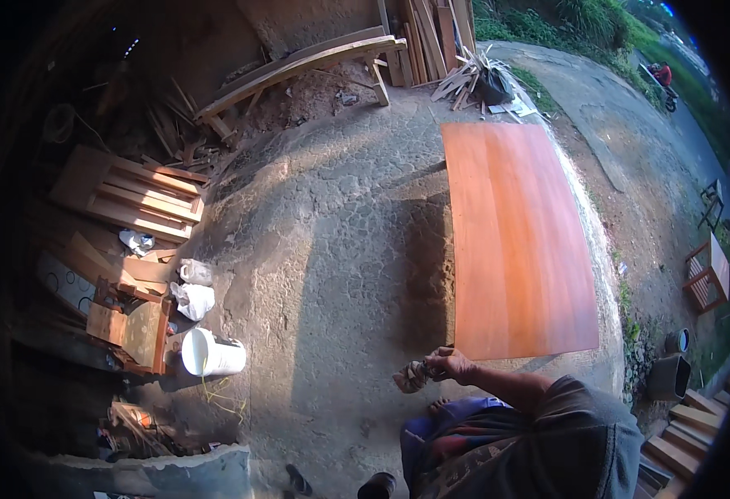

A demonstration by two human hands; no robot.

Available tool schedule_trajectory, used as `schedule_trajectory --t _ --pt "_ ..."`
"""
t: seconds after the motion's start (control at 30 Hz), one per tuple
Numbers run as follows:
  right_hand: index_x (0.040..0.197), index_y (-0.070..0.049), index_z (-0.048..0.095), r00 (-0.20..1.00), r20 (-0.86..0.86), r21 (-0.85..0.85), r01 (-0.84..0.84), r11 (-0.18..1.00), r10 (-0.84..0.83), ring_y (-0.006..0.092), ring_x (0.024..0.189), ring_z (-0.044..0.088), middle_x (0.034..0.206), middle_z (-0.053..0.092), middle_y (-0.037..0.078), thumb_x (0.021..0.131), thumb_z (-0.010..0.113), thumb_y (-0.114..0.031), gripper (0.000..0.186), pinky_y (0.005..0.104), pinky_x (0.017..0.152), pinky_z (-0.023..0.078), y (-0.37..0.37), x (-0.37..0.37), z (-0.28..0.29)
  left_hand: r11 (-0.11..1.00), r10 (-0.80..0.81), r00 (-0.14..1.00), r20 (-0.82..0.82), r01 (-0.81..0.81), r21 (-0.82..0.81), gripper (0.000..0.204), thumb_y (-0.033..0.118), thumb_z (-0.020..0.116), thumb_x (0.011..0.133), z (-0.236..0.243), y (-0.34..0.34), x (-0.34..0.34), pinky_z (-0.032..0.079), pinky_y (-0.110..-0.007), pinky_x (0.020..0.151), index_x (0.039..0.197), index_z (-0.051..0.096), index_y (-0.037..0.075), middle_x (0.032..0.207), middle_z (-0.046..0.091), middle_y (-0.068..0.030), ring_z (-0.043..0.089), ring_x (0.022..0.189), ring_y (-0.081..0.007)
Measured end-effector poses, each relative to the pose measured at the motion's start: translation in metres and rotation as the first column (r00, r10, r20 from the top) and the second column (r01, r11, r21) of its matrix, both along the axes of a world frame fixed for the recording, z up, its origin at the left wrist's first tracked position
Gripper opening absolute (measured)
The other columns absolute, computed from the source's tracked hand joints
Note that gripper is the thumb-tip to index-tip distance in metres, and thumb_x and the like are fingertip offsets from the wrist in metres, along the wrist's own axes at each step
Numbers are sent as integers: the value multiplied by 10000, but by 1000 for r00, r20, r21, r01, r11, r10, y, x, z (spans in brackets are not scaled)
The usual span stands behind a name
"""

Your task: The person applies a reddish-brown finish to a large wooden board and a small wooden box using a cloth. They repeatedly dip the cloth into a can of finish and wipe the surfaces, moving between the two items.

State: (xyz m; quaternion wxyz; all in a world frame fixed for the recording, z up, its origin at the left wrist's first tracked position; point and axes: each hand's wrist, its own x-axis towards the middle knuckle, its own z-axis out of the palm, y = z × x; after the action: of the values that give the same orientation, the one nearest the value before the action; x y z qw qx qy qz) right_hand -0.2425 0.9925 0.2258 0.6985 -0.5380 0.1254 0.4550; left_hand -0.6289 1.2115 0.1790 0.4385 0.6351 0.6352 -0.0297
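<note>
My right hand [446,363] is closed on a crumpled, brownish cloth [410,377], held out beside the lower end of a large reddish-orange wooden panel [521,241]. The panel lies flat and raised off the ground, casting a dark shadow to its left. Whether the hand touches it, I cannot tell. My left hand cannot be seen.
Cracked concrete [340,249] surrounds the panel. At left are door frames [136,200], a white bucket [212,353], bags and scrap wood. A bench [298,62] stands behind. At right are a small wooden frame [706,274], containers and boards. A person [663,79] rides along the road.
</note>
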Motion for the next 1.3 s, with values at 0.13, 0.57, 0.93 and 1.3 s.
schedule_trajectory --t 0.13,0.57,0.93,1.3 --pt "1016 -80 611 985 -18 -4 174 985 -174 158 804 640 879 625 34 935 707 -295 249 350 708 587 42 56 8 999 -21 999 24 20 30 255 112 592 782 -4 107 79 545 -449 679 946 641 -77 885 685 -191 679 773 -296" --pt "1011 -94 614 580 -20 -80 811 580 -814 146 764 601 885 603 32 902 740 -306 270 302 623 547 112 184 -1 948 -307 950 48 302 97 259 67 607 742 -31 383 459 545 -445 673 933 625 -106 869 679 -194 680 752 -288" --pt "1042 -93 611 319 -110 9 948 320 -941 182 866 656 964 653 60 905 743 -306 285 394 727 572 122 318 -49 878 -479 868 130 470 93 199 14 613 713 -60 382 806 533 -405 626 864 581 -111 835 652 -175 666 701 -259" --pt "1023 -91 603 270 -37 -52 961 272 -962 125 831 617 923 622 22 918 727 -301 265 335 704 579 93 479 -79 635 -766 636 91 771 -40 200 102 664 748 -117 256 1073 431 -361 576 715 512 -24 716 555 -43 507 663 -132"
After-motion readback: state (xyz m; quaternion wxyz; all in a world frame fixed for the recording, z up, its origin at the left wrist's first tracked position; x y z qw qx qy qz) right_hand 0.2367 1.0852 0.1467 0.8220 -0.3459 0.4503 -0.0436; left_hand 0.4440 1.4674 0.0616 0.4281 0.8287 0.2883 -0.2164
